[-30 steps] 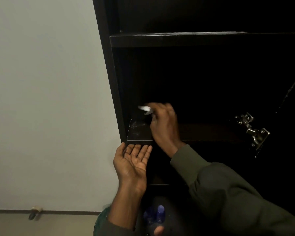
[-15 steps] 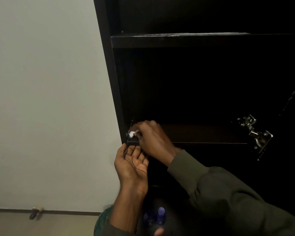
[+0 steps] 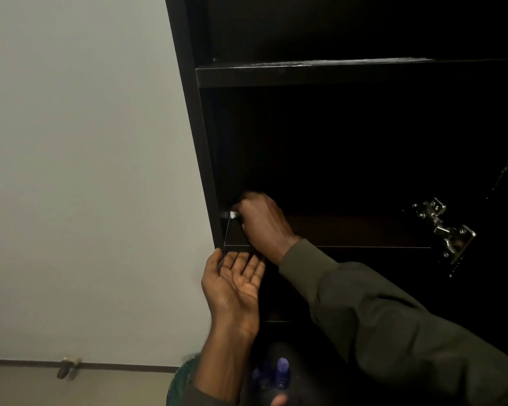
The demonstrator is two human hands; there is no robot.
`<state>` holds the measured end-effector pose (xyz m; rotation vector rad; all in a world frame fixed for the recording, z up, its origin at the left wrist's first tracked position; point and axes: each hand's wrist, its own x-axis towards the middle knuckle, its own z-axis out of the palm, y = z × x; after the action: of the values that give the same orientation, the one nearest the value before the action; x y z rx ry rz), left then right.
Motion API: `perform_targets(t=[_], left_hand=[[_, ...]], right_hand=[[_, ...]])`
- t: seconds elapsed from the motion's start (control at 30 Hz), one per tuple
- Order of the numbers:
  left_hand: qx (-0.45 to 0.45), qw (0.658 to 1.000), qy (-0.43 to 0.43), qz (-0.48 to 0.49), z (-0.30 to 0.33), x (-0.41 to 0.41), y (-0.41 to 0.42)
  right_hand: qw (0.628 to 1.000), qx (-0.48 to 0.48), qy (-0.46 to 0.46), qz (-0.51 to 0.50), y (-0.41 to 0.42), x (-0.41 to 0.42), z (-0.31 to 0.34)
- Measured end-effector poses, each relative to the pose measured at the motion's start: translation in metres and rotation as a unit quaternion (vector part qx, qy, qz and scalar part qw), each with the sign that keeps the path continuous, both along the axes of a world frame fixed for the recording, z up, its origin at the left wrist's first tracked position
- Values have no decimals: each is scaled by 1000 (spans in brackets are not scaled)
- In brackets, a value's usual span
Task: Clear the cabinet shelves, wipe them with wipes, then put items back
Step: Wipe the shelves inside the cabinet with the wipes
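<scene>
White wipe pinched in my right hand scrubs the bare shelf corner; left hand cupped open below. Restocking remains.

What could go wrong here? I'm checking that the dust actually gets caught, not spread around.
1. The left hand is cupped open just below the shelf edge, beside the cabinet side panel; swept dirt could miss the palm and fall toward the purple-capped bottles below.
2. The right hand pinches only a small bit of white wipe in the shelf's left corner, so it may slip or leave residue.
3. The interior is very dark, so missed spots could go unseen.
</scene>
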<state>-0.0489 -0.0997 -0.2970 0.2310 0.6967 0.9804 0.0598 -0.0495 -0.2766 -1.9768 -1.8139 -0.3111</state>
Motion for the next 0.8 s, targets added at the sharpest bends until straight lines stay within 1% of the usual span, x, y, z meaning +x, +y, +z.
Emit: perform_targets(t=[0.07,0.17,0.27,0.3,0.37,0.4,0.43,0.5,0.53,0.57,0.6,0.63,0.7,0.73,0.8], left_hand=[[2,1000,7,3,1,0,0],[10,1000,11,0,3,0,-1],[19,1000,-3,-6,1,-2,0],[16,1000,-8,-6,2,-1,0],[10,1000,-16,-9,3,-3,0],[5,1000,-21,-11,5,-3,-1],[-3,1000,-26,-13,6,-4,-1],[-14,999,-25,-14,8,-4,-1],[-16,1000,-23,-14,8,-5,-2],[-16,1000,-22,-14,9,-5,-3],[-15,1000,-21,-15,9,-6,-3],[-13,1000,-19,-15,8,-6,-2],[-6,1000,-17,-12,8,-4,-2],[-4,1000,-17,-9,7,-3,-2],[4,1000,-10,-9,4,-3,-2]], right_hand=[[999,-10,32,-10,3,-2,1],[998,1,70,2,-9,-10,4],[996,-21,55,64,-39,-18,4],[992,-36,72,98,-49,-19,7],[977,-61,160,131,-64,-12,22],[974,-42,188,122,-69,-4,28],[978,-3,190,90,-71,7,31],[989,59,134,-3,-73,32,29],[992,51,102,-62,-75,40,24],[989,23,77,-120,-78,45,17],[986,-5,60,-157,-79,44,8],[985,-18,50,-166,-80,39,-1],[991,2,55,-121,-76,19,-14],[994,16,66,-80,-73,6,-16],[995,8,97,6,-65,-25,-15]])
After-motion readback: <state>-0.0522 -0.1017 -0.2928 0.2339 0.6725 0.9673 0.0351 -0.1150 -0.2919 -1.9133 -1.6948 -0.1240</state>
